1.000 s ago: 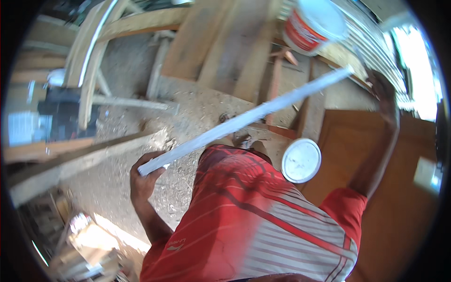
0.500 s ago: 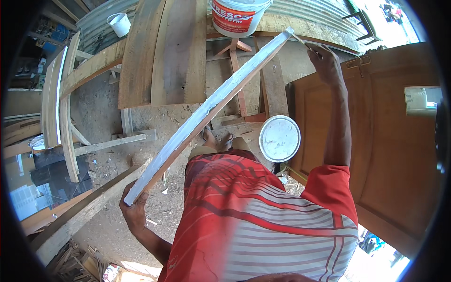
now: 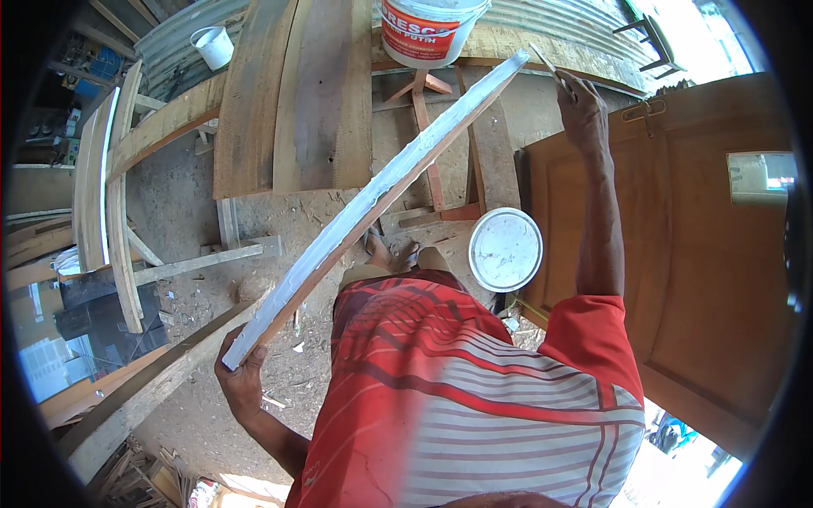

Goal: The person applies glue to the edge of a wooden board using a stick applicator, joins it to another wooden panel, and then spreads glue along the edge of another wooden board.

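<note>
A long, narrow wooden plank (image 3: 340, 245) slants from lower left to upper right, its top edge coated with a white paste. My left hand (image 3: 242, 377) is closed around its near lower end. At the upper right, my right hand (image 3: 584, 117) grips a thin, pale, stick-like tool (image 3: 544, 59); the exact kind is too small to tell. The tip of that tool stands just beside the plank's far end, apart from it. Beyond the plank's upper part is a white bucket (image 3: 421, 52) with a red label and whitish material around its inside.
A round white lid (image 3: 506, 249) is right of my feet. Brown panelled doors (image 3: 686, 279) stand along the right. Wide boards (image 3: 322, 110) lie ahead, with a small white pail (image 3: 213, 48) farther left. A timber beam (image 3: 144, 389) crosses the lower left. Wood scraps litter the floor.
The tool's tip has lifted off the plank's far end and now points more upward. My right hand has shifted slightly; my left hand and the plank have stayed in place.
</note>
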Demonstrator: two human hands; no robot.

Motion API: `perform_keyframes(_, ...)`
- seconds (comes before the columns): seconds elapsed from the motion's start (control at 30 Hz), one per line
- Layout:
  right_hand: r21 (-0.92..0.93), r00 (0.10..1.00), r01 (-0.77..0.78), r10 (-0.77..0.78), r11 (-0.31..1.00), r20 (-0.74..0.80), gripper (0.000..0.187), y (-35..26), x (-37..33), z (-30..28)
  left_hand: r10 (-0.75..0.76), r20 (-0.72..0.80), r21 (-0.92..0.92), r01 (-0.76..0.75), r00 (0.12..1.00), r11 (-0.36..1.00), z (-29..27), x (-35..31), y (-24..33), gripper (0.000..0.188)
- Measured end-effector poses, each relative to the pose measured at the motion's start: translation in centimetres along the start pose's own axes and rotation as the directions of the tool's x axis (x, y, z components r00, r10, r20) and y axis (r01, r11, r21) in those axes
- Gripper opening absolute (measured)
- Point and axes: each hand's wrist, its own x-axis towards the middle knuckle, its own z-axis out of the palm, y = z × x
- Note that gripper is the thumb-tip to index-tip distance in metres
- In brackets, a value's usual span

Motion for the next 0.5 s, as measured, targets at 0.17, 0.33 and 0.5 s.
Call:
perform_keyframes(0.17,-0.023,0.997,0.025,-0.023,0.999,0.078,0.028,0.0,0.2,0.4,0.023,0.014,0.012,-0.023,1.0,1.0,0.0,0.1,0.6,0.048)
perform_keyframes(0.33,-0.013,0.996,0.081,-0.082,0.997,-0.025,0.026,0.7,0.2,1.1,0.022,0.015,0.024,-0.022,1.0,0.999,-0.2,0.4,0.3,0.049)
perform_keyframes(0.5,0.03,0.993,0.102,-0.1,0.994,-0.065,0.025,0.5,0.3,0.8,0.029,-0.001,0.018,-0.029,1.0,0.999,-0.1,0.5,0.4,0.048)
